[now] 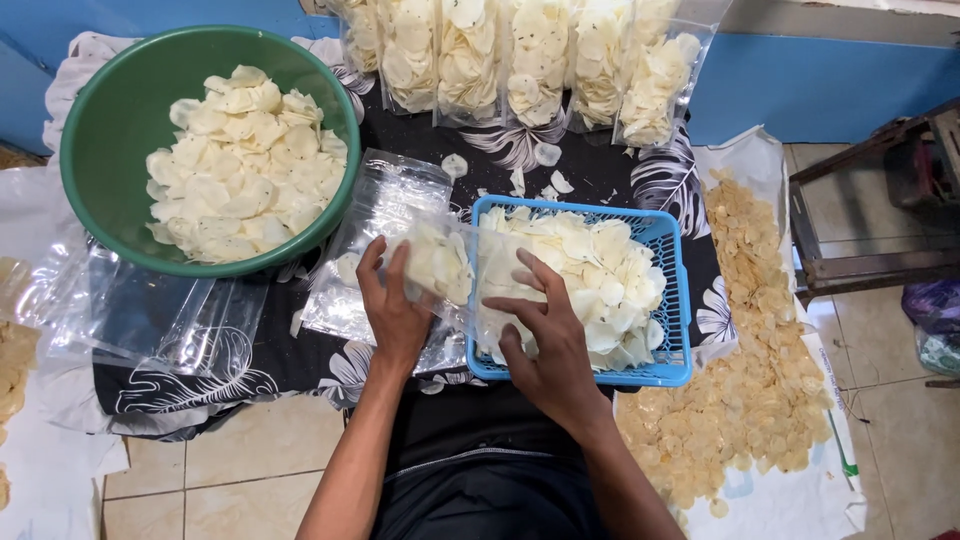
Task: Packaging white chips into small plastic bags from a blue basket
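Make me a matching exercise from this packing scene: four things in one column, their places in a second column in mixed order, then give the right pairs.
Things:
1. green bowl
2. blue basket
3. filled clear bags
4. clear bag with a few chips

Places:
A. standing in a row along the blue wall at the top
B. between the left hand and the right hand
C. top left on the dark leaf-print cloth, heaped with pale chips
D. just right of the hands, full of pale chips

Pairs: 1-C, 2-D, 3-A, 4-B
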